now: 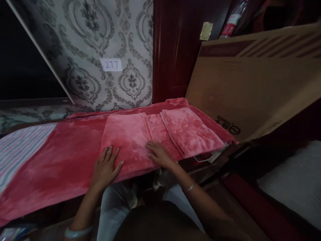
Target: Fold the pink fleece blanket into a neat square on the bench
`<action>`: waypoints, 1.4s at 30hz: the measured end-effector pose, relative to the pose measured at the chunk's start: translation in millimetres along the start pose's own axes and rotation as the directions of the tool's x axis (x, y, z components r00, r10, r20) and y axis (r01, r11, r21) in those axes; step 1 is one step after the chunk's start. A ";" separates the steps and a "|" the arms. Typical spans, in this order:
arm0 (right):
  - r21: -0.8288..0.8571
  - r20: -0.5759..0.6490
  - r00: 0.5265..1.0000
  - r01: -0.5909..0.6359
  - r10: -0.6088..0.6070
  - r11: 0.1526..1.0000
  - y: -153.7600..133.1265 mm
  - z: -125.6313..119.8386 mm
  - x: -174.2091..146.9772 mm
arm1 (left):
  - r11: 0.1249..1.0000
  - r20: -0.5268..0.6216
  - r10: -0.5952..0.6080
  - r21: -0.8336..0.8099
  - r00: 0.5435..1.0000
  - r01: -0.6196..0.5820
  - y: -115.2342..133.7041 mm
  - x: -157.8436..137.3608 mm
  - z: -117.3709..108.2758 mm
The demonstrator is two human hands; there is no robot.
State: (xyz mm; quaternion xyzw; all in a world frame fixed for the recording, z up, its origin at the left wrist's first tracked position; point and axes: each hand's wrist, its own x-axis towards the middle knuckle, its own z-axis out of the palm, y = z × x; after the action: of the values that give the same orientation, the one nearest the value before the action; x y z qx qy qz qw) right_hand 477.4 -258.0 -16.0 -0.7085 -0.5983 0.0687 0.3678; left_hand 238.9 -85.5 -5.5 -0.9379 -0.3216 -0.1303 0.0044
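Left hand [105, 169] flat, fingers spread, on the near side of the pink middle panel [125, 129]; right hand [159, 154] open too, fingers at the panel's right edge. Both press down, neither grips! Just right lies another panel [192, 129], stacked neatly, so the folding looks well along at this end. Left of the hands, a broad pink stretch [65, 157] lies flat, apparently unfolded, running to the striped cloth [23, 149]. One piece or several? Can't tell. Beyond, a box [250, 87] leans at the right.
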 end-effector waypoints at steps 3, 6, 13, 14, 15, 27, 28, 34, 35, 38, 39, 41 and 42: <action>-0.041 -0.308 0.951 -0.058 0.042 0.997 11.9 -22.2 -32.3 | 1.000 -0.011 -0.002 0.004 1.000 0.002 -2.6 1.6 3.5; -0.210 -0.493 0.858 -0.275 0.141 0.938 30.5 -41.0 -57.3 | 1.000 -0.007 -0.006 0.009 1.000 0.006 -4.6 2.5 6.5; -0.338 -0.440 0.873 -0.376 0.208 0.863 59.8 -50.7 -74.0 | 0.997 0.033 -0.057 0.053 0.998 0.055 1.5 3.1 -0.4; -0.327 -0.447 0.874 -0.360 0.193 0.874 57.6 -54.2 -72.9 | 0.996 0.046 -0.063 0.060 0.997 0.060 3.2 3.3 -2.1; -0.315 -0.459 0.871 -0.344 0.176 0.884 53.9 -58.6 -71.4 | 0.996 0.058 -0.069 0.065 0.996 0.065 4.6 3.4 -3.5; -0.336 -0.396 0.918 -0.127 -0.017 0.933 61.7 -37.5 -80.1 | 0.924 -0.083 0.024 -0.378 0.996 -0.053 36.4 46.6 -39.3; -0.332 -0.404 0.914 -0.101 -0.044 0.938 64.3 -34.9 -83.3 | 0.854 -0.061 0.056 -0.514 0.997 -0.079 52.3 61.3 -44.1; -0.297 -0.501 0.858 -0.046 -0.115 0.954 62.7 -28.8 -99.0 | 0.248 0.430 0.081 -0.883 0.899 0.399 160.1 180.6 -33.1; -0.301 -0.519 0.847 -0.056 -0.114 0.952 62.0 -27.9 -100.6 | 0.225 0.476 0.073 -0.864 0.876 0.451 173.2 199.8 -25.5; -0.331 -0.541 0.830 -0.061 -0.137 0.942 62.1 -25.9 -102.6 | 0.217 0.523 0.026 -0.835 0.852 0.506 201.4 245.3 -0.4; -0.343 -0.542 0.827 -0.052 -0.152 0.938 62.8 -26.2 -102.4 | 0.217 0.511 -0.002 -0.839 0.859 0.499 208.3 256.4 7.4; -0.365 -0.540 0.820 -0.022 -0.192 0.931 64.0 -29.4 -100.6 | 0.215 0.456 -0.077 -0.861 0.886 0.462 220.2 273.6 20.8; -0.373 -0.542 0.812 -0.002 -0.216 0.928 64.0 -32.4 -99.1 | 0.219 0.418 -0.116 -0.874 0.901 0.434 225.6 280.6 25.9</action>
State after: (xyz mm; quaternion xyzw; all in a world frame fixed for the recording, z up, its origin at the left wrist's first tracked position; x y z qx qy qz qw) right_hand 518.6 -362.1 -65.3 -0.7151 -0.5013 -0.2789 0.3994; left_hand 594.6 -93.2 55.9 -0.6840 -0.3375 -0.1693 -0.6241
